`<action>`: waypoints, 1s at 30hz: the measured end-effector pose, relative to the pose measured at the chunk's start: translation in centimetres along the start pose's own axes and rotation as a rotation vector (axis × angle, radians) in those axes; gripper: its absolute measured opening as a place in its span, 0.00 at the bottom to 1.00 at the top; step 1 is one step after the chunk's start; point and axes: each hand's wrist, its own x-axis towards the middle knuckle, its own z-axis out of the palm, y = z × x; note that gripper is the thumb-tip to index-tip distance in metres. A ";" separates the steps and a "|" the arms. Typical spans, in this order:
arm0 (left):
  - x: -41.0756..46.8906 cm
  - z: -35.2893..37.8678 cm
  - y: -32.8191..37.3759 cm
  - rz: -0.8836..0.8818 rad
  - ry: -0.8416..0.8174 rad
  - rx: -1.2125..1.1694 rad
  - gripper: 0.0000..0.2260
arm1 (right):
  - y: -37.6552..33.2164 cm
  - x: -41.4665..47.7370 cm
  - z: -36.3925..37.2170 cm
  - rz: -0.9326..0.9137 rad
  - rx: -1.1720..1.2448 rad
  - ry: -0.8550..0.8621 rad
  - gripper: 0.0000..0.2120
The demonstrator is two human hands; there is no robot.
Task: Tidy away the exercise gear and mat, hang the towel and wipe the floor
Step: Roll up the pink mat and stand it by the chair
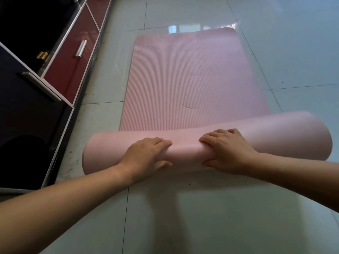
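Along the left edge of the frame runs a low cabinet [60,57] with dark glass panels and dark red drawer fronts; one drawer carries a silver bar handle [80,48] in the upper left. Beside it, a pale glossy tiled floor [201,217] fills the rest of the view, speckled with small dark specks near the cabinet base.

In the centre lies a pink exercise mat [192,74], ribbed on its upper face, stretching from the middle of the frame to its rounded far end at upper centre. Its near end is already rolled into a thick, smooth tube that spans the lower middle of the frame from left to right.

The left hand [146,154] grips the roll left of centre — fingers curled over the top, thumb low against the near side. Just to the right, the right hand [227,149] grasps it the same way, fingers over the crest and thumb beneath. Both forearms reach in from the bottom corners.

The step in hand appears to be rolling up the mat, with well over half still flat. The next move likely calls for pushing the roll away towards the upper centre, both hands pressing evenly so the edges stay aligned — the right end already looks fatter than the left
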 end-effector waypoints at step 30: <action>4.0 0.6 -2.2 -0.058 0.052 0.089 0.35 | 3.7 5.3 -1.6 0.140 0.064 0.102 0.38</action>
